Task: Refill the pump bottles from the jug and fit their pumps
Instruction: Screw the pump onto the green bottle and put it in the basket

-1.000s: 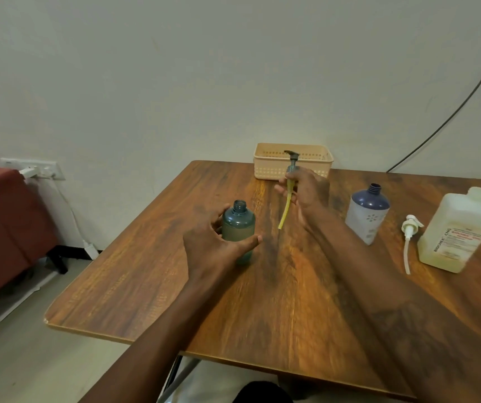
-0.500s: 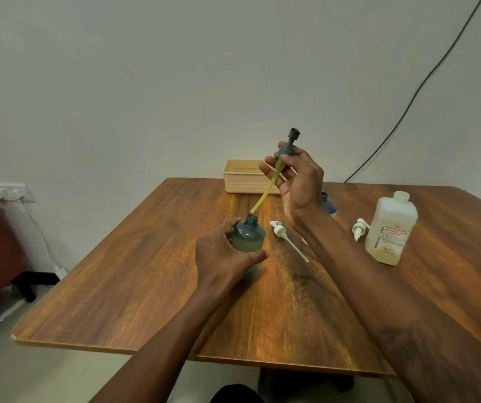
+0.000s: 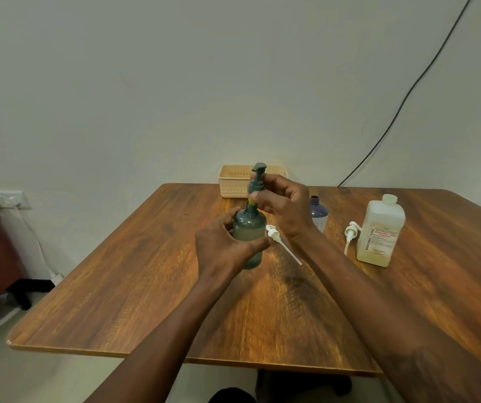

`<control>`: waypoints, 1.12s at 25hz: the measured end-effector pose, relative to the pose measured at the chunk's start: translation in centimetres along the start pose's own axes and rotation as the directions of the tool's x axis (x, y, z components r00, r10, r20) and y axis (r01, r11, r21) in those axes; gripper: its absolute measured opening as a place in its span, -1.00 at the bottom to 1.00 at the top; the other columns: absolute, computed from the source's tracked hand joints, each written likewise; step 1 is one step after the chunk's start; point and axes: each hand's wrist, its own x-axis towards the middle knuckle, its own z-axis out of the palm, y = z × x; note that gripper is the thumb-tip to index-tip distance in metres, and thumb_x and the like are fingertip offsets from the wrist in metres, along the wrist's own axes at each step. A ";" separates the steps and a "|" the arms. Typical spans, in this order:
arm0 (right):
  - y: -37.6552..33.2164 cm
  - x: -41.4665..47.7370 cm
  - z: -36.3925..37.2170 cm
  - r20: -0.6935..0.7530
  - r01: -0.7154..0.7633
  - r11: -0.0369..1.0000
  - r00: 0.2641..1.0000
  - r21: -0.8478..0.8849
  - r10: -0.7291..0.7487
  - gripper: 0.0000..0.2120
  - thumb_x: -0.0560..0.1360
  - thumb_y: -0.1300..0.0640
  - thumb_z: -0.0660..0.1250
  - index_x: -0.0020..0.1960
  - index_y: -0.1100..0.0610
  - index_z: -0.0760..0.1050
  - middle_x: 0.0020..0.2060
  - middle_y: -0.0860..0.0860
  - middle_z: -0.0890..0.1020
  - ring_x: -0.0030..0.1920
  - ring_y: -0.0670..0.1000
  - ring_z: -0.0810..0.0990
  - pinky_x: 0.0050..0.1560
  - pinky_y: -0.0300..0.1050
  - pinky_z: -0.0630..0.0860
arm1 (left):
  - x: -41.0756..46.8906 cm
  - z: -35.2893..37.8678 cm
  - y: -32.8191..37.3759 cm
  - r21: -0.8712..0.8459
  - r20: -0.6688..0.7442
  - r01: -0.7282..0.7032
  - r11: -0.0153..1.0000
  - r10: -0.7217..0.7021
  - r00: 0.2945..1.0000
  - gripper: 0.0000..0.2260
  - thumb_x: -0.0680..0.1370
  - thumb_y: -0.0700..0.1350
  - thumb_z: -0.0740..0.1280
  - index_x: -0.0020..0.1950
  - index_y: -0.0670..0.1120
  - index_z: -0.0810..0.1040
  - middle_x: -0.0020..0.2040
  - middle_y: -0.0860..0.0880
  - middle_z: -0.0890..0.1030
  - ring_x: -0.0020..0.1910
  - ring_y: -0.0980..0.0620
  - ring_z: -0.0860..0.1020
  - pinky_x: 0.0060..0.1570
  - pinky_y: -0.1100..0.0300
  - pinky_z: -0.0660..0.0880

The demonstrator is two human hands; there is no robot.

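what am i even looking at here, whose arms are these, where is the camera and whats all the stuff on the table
There is no machine here. These are a person's two bare arms, filmed by one camera worn on their head that looks forward and down. The left hand grips a green bottle standing on the wooden table. The right hand holds a green pump just above the bottle's neck, with its yellow tube going in; it is not seated yet. Also on the table are a white pump, a second white pump beside the jug, an open purple bottle and a basket.
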 end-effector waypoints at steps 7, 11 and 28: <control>-0.7 -0.1 -2.2 0.176 0.009 0.978 0.984 -0.210 0.029 -0.68 0.48 0.37 0.48 0.23 0.23 0.64 0.07 0.09 0.75 0.10 0.02 0.73 0.17 -0.03 0.65 | 0.9 -0.2 1.1 0.028 -0.010 -0.067 0.997 0.067 0.998 -0.41 0.27 0.22 0.63 0.25 0.23 0.55 -0.06 0.26 0.64 -0.10 0.35 0.63 -0.13 0.32 0.62; -2.0 -0.1 -3.3 0.155 -0.023 0.928 0.984 -0.372 0.086 -0.64 0.40 0.24 0.61 0.17 0.19 0.66 -0.05 0.05 0.77 -0.02 -0.03 0.76 0.06 -0.03 0.69 | 0.6 0.3 0.7 0.079 0.016 -0.067 0.995 0.066 0.998 -0.36 0.25 0.33 0.55 0.27 0.12 0.61 0.00 0.17 0.70 -0.09 0.24 0.66 -0.10 0.14 0.66; -3.4 -0.4 -3.8 0.041 -0.017 0.926 0.999 -0.378 0.035 -0.47 0.30 0.14 0.69 0.20 0.13 0.58 -0.11 0.09 0.72 -0.09 0.01 0.73 0.00 -0.05 0.70 | 1.0 1.6 2.1 0.051 -0.008 -0.064 0.997 0.064 0.998 -0.36 0.26 0.30 0.56 0.30 0.14 0.59 -0.02 0.22 0.65 -0.08 0.29 0.62 -0.11 0.21 0.65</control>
